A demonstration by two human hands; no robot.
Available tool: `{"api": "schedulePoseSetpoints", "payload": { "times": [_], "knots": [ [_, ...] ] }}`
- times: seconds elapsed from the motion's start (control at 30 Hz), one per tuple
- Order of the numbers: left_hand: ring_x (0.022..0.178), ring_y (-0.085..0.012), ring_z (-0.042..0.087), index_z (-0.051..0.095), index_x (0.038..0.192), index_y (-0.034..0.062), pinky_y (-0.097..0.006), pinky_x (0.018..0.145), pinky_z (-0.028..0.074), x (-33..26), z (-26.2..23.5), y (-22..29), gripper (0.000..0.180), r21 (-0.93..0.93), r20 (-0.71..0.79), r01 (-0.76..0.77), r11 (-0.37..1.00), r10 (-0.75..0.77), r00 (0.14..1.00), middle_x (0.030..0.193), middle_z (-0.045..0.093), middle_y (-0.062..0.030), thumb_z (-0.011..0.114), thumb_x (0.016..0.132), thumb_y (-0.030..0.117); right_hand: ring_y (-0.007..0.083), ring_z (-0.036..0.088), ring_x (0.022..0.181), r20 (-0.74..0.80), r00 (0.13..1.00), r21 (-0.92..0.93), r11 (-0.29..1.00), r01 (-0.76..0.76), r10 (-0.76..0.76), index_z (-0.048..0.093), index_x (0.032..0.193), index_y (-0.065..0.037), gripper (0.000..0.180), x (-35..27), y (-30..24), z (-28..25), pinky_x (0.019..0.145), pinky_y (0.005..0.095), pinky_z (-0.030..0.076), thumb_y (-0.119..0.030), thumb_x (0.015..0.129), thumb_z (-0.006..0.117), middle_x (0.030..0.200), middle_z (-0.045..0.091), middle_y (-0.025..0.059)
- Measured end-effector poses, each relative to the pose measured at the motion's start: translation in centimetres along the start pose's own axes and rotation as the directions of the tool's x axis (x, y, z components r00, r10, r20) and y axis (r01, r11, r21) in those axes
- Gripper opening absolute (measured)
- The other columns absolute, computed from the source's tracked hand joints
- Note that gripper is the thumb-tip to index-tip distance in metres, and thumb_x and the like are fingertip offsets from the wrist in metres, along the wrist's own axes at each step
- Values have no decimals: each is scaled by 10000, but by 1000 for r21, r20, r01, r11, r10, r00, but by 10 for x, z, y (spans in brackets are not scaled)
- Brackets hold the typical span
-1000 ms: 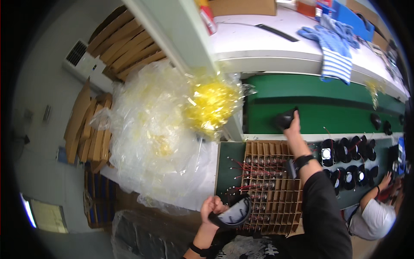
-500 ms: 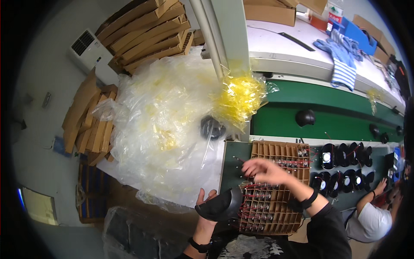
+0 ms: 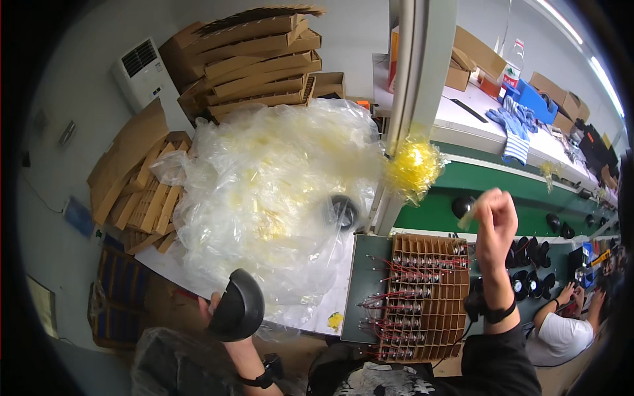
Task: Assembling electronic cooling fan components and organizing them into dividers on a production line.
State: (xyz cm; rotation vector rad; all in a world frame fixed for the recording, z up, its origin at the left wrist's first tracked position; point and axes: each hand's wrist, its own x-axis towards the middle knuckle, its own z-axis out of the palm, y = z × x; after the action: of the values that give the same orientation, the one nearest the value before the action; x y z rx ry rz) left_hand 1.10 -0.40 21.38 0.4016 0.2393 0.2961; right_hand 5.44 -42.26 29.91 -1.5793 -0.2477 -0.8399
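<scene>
Holding a black, smooth, half-dome-shaped shell at the near left, the person's left hand is gripping it from its left side, its visible fingers clamping on the edge and the others hiding behind it. The shell is tilting in the air in front of a large heap of crumpled clear plastic film. The right hand is hovering at the right, its fingers curling together and pinching a thin, blurred, yellowish strip. Just left of it, a black rounded dome is sitting on a long green surface. Between the two hands, nearer the person, a brown cardboard divider tray is lying on a dark green mat, holding small silvery round parts with red wires trailing left. Beyond it, a bunch of shiny yellow film is hanging against a pale upright post. At the far right, a co-worker in a white shirt is working near black speaker-like units.
</scene>
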Motion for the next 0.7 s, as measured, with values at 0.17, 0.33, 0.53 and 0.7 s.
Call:
{"api": "schedulePoseSetpoints", "payload": {
  "times": [0.17, 0.33, 0.53, 0.7],
  "knots": [
    [433, -150, 330, 493, 741, 63, -345, 555, 342, 2, -71, -3, 567, -4, 420, 260, 966, -235, 876, 460, 390, -31, 224, 967, 509, 92, 442, 696, 46, 991, -396, 913, -94, 122, 534, 826, -43, 268, 43, 57, 38, 622, 214, 364, -181, 753, 751, 763, 499, -4],
    [407, -123, 319, 501, 703, 34, -275, 484, 291, -43, -19, -60, 529, 504, 518, -216, 836, -92, 850, 468, 377, 1, 348, 950, 476, 237, 447, 976, -51, 998, -666, 746, 0, -46, 470, 1167, 5, 637, 60, 86, 43, 887, 372, 390, -317, 715, 782, 1131, 449, 151],
    [487, -240, 510, 559, 696, 7, -332, 511, 420, -56, 1, -68, 327, 347, 936, -833, 431, -98, 339, 578, 526, -81, 556, 884, 275, 287, 421, 1169, -82, 978, -610, 785, 103, -192, 247, 1404, -18, 825, -7, 55, 35, 961, 405, 372, -210, 763, 728, 1310, 383, 168],
    [501, -261, 513, 570, 728, 11, -344, 560, 455, -76, 4, -102, 324, 338, 939, -718, 609, -166, 301, 585, 524, -82, 548, 888, 292, 246, 417, 1235, 632, 573, -151, 809, -569, 521, 215, 1425, -24, 863, -150, -12, 43, 1020, 364, 354, -253, 776, 735, 1381, 372, 182]
  ]
}}
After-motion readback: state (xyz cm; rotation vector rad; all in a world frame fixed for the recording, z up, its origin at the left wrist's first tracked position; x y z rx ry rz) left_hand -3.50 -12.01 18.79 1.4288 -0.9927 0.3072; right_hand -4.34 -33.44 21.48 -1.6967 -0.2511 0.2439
